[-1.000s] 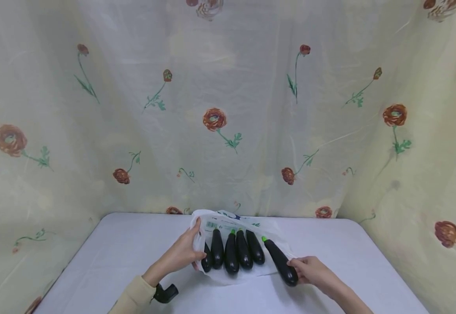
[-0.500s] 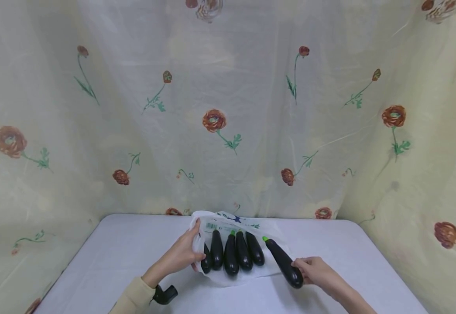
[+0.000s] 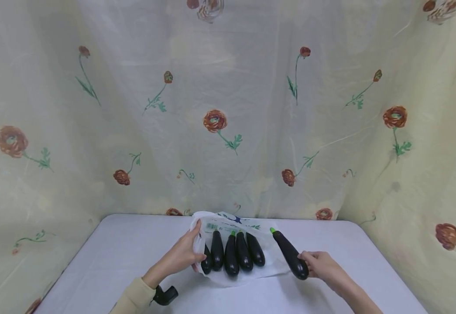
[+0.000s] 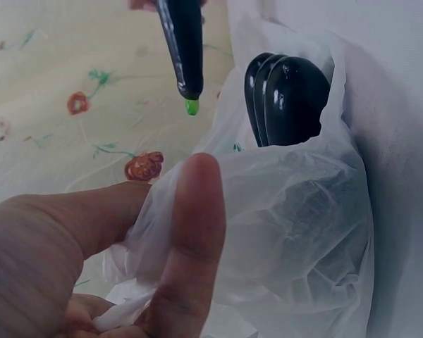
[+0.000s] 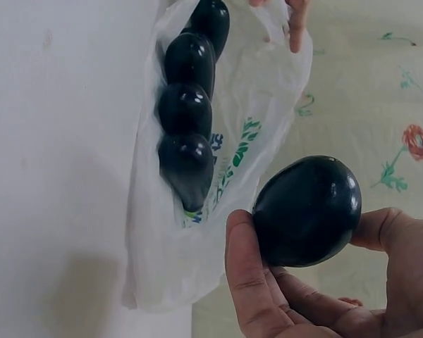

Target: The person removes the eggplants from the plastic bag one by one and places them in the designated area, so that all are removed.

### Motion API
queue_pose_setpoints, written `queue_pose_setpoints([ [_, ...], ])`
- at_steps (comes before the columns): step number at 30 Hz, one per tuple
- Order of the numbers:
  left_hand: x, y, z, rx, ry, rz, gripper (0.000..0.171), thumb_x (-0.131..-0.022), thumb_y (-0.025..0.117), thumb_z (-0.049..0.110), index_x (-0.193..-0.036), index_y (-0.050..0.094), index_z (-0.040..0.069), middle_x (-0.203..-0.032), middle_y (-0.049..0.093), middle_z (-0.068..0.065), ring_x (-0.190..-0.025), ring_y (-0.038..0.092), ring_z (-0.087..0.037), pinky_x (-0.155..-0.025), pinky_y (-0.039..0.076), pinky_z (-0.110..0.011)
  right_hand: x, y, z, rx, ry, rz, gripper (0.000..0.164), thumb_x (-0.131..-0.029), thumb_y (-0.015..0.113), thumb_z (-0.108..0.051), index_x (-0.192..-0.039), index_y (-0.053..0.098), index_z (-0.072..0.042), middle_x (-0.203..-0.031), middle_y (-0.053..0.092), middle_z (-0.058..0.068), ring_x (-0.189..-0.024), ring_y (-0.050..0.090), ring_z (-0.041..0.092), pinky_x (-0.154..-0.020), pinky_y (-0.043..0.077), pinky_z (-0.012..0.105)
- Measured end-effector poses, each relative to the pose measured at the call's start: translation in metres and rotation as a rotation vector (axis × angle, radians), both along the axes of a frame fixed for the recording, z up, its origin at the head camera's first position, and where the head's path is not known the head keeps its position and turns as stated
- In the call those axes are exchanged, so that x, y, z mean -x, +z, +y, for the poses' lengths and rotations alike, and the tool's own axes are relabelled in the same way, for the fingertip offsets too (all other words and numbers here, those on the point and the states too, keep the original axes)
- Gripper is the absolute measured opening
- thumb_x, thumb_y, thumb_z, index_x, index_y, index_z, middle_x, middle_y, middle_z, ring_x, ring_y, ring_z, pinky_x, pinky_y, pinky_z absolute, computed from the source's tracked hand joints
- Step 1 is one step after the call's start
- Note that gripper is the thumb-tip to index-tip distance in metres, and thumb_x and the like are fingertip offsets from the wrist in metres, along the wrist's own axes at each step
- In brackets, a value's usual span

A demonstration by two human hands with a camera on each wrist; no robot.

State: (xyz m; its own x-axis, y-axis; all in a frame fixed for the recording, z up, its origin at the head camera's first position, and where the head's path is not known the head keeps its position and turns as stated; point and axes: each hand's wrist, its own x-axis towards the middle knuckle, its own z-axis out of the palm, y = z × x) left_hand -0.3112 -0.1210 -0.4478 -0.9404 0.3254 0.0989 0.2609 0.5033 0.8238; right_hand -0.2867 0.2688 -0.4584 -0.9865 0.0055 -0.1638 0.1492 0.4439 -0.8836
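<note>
A white plastic bag (image 3: 272, 266) with green and blue print lies on the table, its mouth facing me. Inside, several glossy black eggplants (image 3: 231, 259) lie side by side, stem ends pointing away. My left hand (image 3: 178, 253) grips the bag's left edge, thumb in front, the film bunched between the fingers in the left wrist view. To the right of the bag, my right hand (image 3: 322, 267) holds another eggplant (image 3: 290, 255) by its thick lower end. Its bright green stem tip (image 4: 192, 107) points toward the bag side, away from me. The right wrist view shows fingers around the thick end (image 5: 307, 211).
The white-covered table (image 3: 133, 244) extends to both sides of the bag. A flower-printed curtain (image 3: 251, 144) hangs behind it and along both sides. A black curved device (image 3: 166, 295) sits at my left wrist.
My right hand has moved right and slightly up with the eggplant, away from the bag's mouth. My left hand has stayed on the bag's edge, and the eggplants inside have not moved.
</note>
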Motion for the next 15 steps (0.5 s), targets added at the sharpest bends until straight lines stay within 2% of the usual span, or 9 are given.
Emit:
queue_pose_setpoints([
  [5, 0.001, -0.002, -0.001, 0.004, 0.001, -0.007, 0.101, -0.075, 0.074, -0.002, -0.154, 0.011, 0.001, -0.132, 0.045, -0.029, -0.083, 0.057, -0.024, -0.05, 0.06, -0.042, 0.005, -0.002, 0.005, 0.026, -0.018, 0.017, 0.046, -0.094, 0.049, -0.02, -0.117, 0.056, 0.019, -0.087, 0.068, 0.008, -0.078, 0.065, 0.012, -0.07, 0.06, 0.024],
  [15, 0.0, -0.001, -0.001, 0.008, 0.001, -0.013, 0.102, -0.075, 0.075, -0.001, -0.155, 0.011, 0.003, -0.134, 0.044, -0.03, -0.083, 0.057, -0.025, -0.051, 0.06, -0.045, 0.02, -0.007, 0.021, 0.057, -0.049, 0.051, 0.05, -0.097, 0.046, -0.021, -0.123, 0.052, 0.021, -0.092, 0.071, 0.014, -0.083, 0.068, 0.014, -0.075, 0.061, 0.026],
])
